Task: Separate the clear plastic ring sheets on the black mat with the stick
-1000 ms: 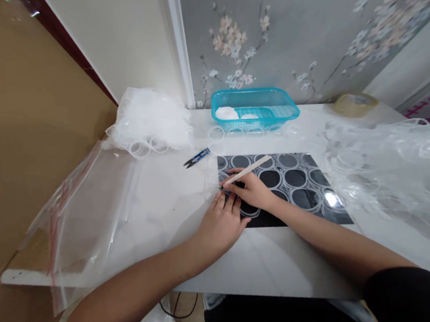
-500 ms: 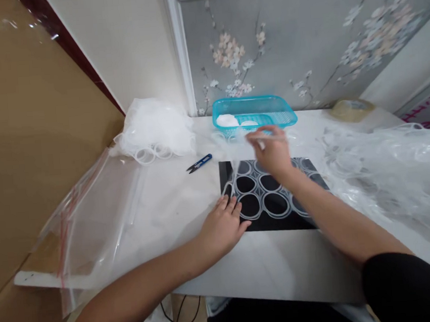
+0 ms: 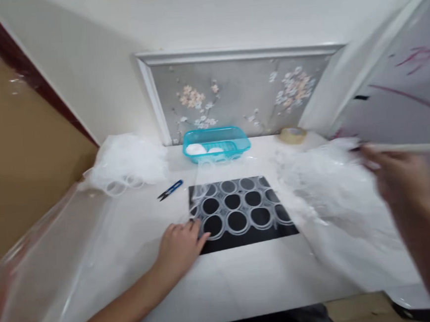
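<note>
On the black mat (image 3: 243,241), head view, lie clear rings (image 3: 224,211); the left hand (image 3: 182,244), thumb spread, rests at their near left edge. At right, the right hand (image 3: 406,175) is beside heaped plastic (image 3: 336,186), grip indeterminable through blur. Lighter left-hand pressure could let the rings shift.

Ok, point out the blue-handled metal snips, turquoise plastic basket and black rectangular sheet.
Blue-handled metal snips (image 3: 173,187): head view, blue handle.
Turquoise plastic basket (image 3: 216,136): head view, back wall.
Black rectangular sheet (image 3: 239,240): head view, bare near edge.
</note>
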Demonstrator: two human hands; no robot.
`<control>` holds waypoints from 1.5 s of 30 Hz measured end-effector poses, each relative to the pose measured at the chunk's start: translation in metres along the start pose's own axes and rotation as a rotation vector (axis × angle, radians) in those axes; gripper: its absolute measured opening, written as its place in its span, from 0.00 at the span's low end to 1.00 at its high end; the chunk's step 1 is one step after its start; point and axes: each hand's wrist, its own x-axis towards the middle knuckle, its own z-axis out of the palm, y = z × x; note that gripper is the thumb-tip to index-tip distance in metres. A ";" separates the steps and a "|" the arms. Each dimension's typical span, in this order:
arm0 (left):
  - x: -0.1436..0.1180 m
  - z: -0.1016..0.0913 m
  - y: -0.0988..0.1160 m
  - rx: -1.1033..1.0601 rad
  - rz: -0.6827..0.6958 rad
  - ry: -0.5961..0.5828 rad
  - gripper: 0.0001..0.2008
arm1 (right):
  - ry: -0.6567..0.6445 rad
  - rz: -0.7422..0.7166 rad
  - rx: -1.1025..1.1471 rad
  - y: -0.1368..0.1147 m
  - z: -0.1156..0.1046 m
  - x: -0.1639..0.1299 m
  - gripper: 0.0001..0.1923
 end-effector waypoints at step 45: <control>0.047 0.005 -0.067 -0.592 -0.221 0.193 0.17 | -0.869 0.073 -0.019 0.011 0.050 -0.031 0.14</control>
